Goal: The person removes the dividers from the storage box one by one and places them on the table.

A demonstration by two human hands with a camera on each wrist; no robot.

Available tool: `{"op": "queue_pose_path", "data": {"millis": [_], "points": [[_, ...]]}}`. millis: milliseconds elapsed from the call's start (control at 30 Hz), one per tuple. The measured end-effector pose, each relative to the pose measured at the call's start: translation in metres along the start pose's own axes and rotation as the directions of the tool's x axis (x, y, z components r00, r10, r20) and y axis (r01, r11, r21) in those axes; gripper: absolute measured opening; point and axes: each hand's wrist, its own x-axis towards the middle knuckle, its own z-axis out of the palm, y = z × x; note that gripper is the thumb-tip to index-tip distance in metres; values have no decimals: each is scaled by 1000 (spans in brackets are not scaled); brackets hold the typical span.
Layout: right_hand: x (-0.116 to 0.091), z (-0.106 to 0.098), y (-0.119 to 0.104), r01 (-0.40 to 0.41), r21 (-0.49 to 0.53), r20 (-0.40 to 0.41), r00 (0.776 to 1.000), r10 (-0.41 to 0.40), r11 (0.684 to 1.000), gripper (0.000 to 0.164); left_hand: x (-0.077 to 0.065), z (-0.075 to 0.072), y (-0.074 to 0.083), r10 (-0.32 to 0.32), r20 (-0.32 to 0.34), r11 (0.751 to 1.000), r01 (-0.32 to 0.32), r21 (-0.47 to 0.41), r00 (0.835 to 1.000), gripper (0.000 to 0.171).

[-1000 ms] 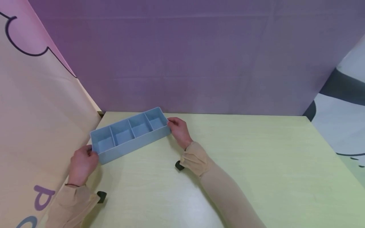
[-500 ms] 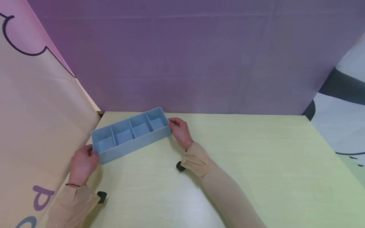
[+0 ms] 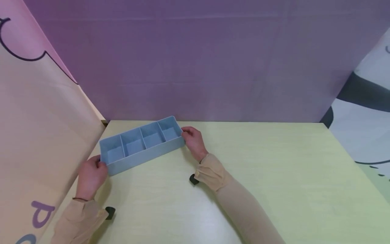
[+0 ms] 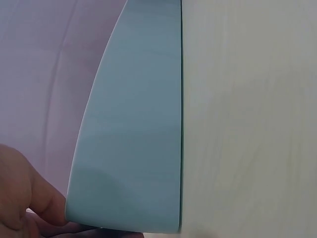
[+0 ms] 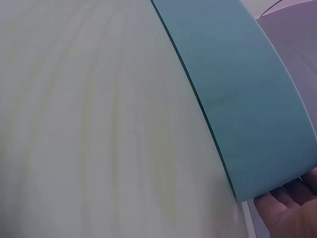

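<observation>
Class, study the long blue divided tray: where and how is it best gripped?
Probably by both short end walls, one hand from each side: the blue tray is long, so that should balance it. The left hand and right hand hold those ends.

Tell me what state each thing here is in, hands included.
Blue tray: upright, aslant, open-topped, nothing showing in its four compartments
Left hand: gripping the tray's left end
Right hand: gripping the tray's right end
Sleeves: down, bunched at the ends
Purple backdrop: hanging, faintly creased
</observation>
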Motion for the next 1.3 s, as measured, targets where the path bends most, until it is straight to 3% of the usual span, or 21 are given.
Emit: {"op": "queue_pose_path", "data": {"millis": [833, 1300], "points": [[-8, -11, -7, -30, -49, -35, 999, 28, 998, 29, 3, 7, 2, -19, 18, 1000, 19, -2, 1000, 47], [-11, -17, -12, -65, -84, -32, 998, 62, 994, 31, 4, 13, 4, -9, -19, 1000, 9, -18, 1000, 45]]}}
